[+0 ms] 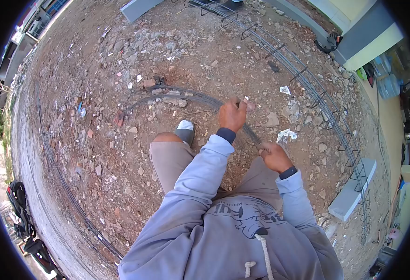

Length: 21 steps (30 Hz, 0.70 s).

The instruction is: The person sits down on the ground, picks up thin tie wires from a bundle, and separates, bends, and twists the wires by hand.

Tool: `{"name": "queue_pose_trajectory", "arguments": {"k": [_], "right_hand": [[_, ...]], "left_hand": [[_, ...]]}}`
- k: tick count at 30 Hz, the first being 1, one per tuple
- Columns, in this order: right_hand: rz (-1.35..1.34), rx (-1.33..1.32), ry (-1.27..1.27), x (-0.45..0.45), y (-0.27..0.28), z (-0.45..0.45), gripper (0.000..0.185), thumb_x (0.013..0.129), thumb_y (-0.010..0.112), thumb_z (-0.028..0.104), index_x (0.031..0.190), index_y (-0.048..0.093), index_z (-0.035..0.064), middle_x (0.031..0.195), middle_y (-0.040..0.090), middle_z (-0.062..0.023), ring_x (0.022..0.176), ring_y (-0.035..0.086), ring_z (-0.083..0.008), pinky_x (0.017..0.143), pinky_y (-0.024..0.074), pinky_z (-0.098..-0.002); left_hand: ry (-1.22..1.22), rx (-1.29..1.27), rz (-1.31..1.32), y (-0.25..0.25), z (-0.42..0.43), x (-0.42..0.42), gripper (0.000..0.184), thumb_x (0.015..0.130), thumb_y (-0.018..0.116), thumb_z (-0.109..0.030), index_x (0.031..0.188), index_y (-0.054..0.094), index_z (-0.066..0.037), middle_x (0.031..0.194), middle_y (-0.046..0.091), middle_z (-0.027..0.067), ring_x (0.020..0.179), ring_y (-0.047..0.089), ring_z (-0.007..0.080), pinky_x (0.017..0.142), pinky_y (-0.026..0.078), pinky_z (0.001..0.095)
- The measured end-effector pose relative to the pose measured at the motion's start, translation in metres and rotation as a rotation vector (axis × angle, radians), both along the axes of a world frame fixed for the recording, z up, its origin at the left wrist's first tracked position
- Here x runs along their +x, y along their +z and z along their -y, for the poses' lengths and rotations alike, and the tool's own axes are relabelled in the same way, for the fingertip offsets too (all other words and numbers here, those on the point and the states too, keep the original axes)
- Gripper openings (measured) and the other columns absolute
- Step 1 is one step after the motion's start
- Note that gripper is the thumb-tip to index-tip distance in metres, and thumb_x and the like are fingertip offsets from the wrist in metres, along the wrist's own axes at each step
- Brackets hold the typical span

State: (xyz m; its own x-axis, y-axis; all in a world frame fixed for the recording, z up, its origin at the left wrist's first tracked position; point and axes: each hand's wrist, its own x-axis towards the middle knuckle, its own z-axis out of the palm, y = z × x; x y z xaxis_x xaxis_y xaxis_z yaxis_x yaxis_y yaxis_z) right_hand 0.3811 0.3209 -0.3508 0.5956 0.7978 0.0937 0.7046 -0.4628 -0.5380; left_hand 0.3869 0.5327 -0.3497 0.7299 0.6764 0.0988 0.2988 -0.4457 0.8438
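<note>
A bundle of thin dark wires runs in a curve over the rubble ground, its far end by some broken bricks. My left hand is closed around the bundle, thumb pointing right. Farther down the same bundle, near my knee, my right hand is closed on its near end. A stretch of wire shows between the two hands.
A long rebar cage curves along the right, its near part over a pale block. Another block lies at the top. Long rods lie on the left. Water bottles stand by the wall at right.
</note>
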Motion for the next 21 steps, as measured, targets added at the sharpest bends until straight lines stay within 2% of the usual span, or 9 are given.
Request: {"name": "queue_pose_trajectory", "arguments": {"k": [3, 6, 9, 12, 15, 17, 19, 21], "right_hand": [[-1.36, -0.068, 0.058, -0.021, 0.075, -0.02, 0.019, 0.092, 0.048, 0.021, 0.089, 0.055, 0.0035, 0.057, 0.05, -0.0012, 0.047, 0.049, -0.0091, 0.044, 0.0381, -0.0216], [-1.44, 0.431, -0.094, -0.019, 0.093, -0.017, 0.02, 0.092, 0.048, 0.022, 0.09, 0.055, 0.0036, 0.057, 0.05, -0.0007, 0.046, 0.047, -0.0087, 0.043, 0.0372, -0.0217], [-1.218, 0.569, -0.373, 0.001, 0.09, -0.01, 0.021, 0.092, 0.047, 0.021, 0.088, 0.055, 0.0024, 0.056, 0.05, -0.0022, 0.045, 0.047, -0.0086, 0.043, 0.037, -0.0221], [-0.675, 0.246, -0.662, 0.014, 0.066, 0.0, 0.021, 0.091, 0.047, 0.021, 0.087, 0.056, 0.0023, 0.056, 0.051, -0.0042, 0.045, 0.048, -0.0089, 0.042, 0.0371, -0.0239], [0.128, 0.063, -0.35, 0.017, -0.029, 0.032, 0.02, 0.091, 0.047, 0.019, 0.087, 0.057, 0.0023, 0.056, 0.051, -0.0047, 0.046, 0.048, -0.0085, 0.042, 0.0375, -0.0251], [-0.608, -0.245, -0.26, -0.006, 0.017, 0.01, 0.019, 0.091, 0.047, 0.019, 0.088, 0.057, 0.0034, 0.057, 0.051, -0.0026, 0.046, 0.049, -0.0082, 0.042, 0.0383, -0.0249], [-1.191, -0.211, -0.034, -0.021, 0.056, -0.006, 0.016, 0.091, 0.048, 0.016, 0.088, 0.057, 0.0031, 0.058, 0.051, -0.0012, 0.047, 0.05, -0.0077, 0.043, 0.0386, -0.0234], [-1.34, -0.031, 0.057, -0.026, 0.082, -0.01, 0.02, 0.092, 0.048, 0.021, 0.091, 0.056, 0.0024, 0.057, 0.049, -0.001, 0.046, 0.048, -0.0079, 0.042, 0.0374, -0.0221]], "left_hand": [[0.02, -0.031, -0.019, -0.018, -0.005, 0.0, 0.034, 0.081, 0.06, -0.03, 0.071, 0.058, 0.002, 0.063, 0.057, 0.0206, 0.059, 0.057, 0.034, 0.056, 0.043, 0.042], [0.057, -0.178, 0.014, -0.022, -0.013, 0.004, 0.031, 0.082, 0.058, -0.03, 0.078, 0.061, 0.0, 0.073, 0.062, 0.0233, 0.072, 0.06, 0.0409, 0.065, 0.045, 0.047], [0.131, -0.133, 0.09, -0.031, -0.016, 0.007, 0.036, 0.082, 0.06, -0.031, 0.068, 0.055, 0.002, 0.061, 0.056, 0.0216, 0.057, 0.057, 0.0339, 0.056, 0.042, 0.0424], [0.09, -0.068, 0.066, -0.031, -0.011, 0.006, 0.035, 0.082, 0.06, -0.031, 0.069, 0.056, 0.001, 0.061, 0.056, 0.0213, 0.058, 0.057, 0.0352, 0.055, 0.042, 0.0429], [0.033, -0.027, -0.059, -0.012, -0.007, 0.002, 0.031, 0.083, 0.057, -0.033, 0.082, 0.06, -0.002, 0.073, 0.062, 0.023, 0.073, 0.06, 0.0414, 0.066, 0.045, 0.0485], [0.008, -0.028, -0.081, -0.01, -0.007, 0.0, 0.031, 0.083, 0.057, -0.033, 0.082, 0.06, -0.002, 0.073, 0.062, 0.023, 0.073, 0.06, 0.0418, 0.065, 0.045, 0.0494], [0.022, -0.005, -0.045, -0.013, -0.007, 0.002, 0.032, 0.083, 0.058, -0.033, 0.079, 0.059, -0.001, 0.07, 0.061, 0.0225, 0.07, 0.059, 0.041, 0.062, 0.044, 0.0478], [0.068, 0.041, 0.049, -0.024, -0.006, 0.005, 0.033, 0.083, 0.059, -0.031, 0.073, 0.057, 0.0, 0.065, 0.059, 0.0214, 0.063, 0.058, 0.039, 0.056, 0.043, 0.0439]]}}
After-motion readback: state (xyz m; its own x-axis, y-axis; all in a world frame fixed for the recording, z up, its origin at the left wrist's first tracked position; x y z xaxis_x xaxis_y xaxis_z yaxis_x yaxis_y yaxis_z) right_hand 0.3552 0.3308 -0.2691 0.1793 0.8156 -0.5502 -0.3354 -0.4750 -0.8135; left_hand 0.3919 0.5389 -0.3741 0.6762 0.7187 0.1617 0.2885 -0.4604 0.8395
